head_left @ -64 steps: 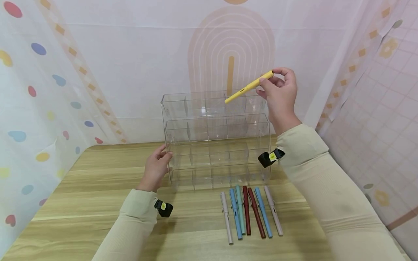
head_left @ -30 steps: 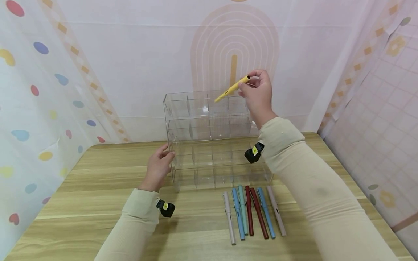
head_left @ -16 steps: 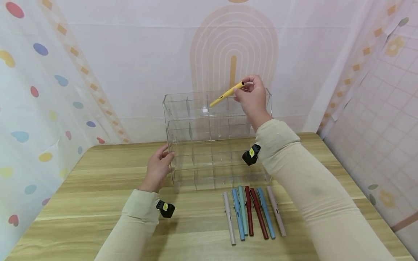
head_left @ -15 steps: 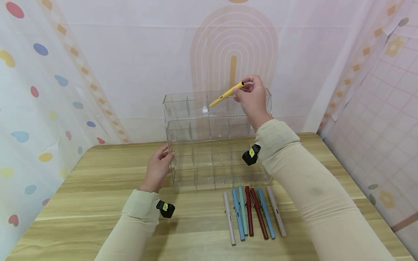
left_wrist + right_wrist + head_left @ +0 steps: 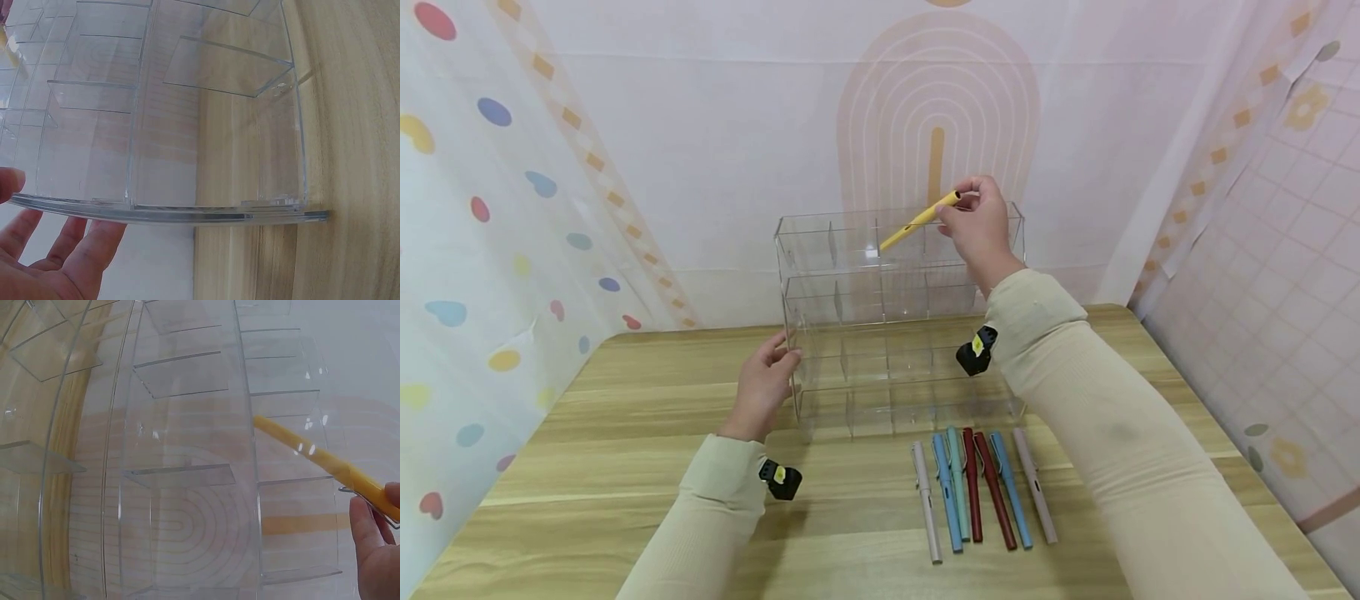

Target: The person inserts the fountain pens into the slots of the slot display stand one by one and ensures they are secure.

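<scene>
My right hand pinches a yellow pen near its upper end, thumb on one side and fingers on the other. The pen slants down to the left, its lower tip inside the top row of a clear acrylic display rack. In the right wrist view the metal clip of the yellow pen shows near the fingertips, with the tip close to a front panel. My left hand holds the rack's left side. The left wrist view has the thumb and fingers on opposite faces of its side wall.
In front of the rack several capped pens lie side by side on the wooden table: pale pink, blue, teal and dark red. A patterned cloth hangs behind the rack.
My right hand has moved left and down, bringing the yellow pen from above the rack's right part to its middle, tip now lower in the top row. The left hand keeps its place.
</scene>
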A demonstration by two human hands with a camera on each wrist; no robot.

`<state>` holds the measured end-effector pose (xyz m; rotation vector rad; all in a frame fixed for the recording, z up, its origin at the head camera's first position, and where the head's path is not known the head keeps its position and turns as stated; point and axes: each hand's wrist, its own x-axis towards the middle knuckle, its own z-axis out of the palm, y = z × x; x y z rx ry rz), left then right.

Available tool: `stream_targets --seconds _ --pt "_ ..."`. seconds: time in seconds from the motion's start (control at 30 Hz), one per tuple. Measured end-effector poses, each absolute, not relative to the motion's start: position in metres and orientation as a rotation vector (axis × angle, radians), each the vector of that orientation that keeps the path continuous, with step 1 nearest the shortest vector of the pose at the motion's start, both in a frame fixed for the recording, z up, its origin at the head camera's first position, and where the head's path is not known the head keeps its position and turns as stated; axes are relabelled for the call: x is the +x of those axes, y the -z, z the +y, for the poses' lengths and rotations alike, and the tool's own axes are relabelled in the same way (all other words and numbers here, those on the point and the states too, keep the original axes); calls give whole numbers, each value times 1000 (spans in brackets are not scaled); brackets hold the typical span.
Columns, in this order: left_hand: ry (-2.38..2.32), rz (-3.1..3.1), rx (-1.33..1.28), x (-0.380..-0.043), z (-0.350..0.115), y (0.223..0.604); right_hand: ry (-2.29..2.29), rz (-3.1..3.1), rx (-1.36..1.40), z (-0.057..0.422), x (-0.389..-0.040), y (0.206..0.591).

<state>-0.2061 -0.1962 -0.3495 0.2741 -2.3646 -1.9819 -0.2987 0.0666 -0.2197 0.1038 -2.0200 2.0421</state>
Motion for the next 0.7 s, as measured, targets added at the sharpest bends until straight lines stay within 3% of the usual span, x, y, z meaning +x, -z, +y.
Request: stream_targets --seconds 0.7 --pt "1995 -2369 278 -208 -193 350 -1782 -2180 78 79 -298 215"
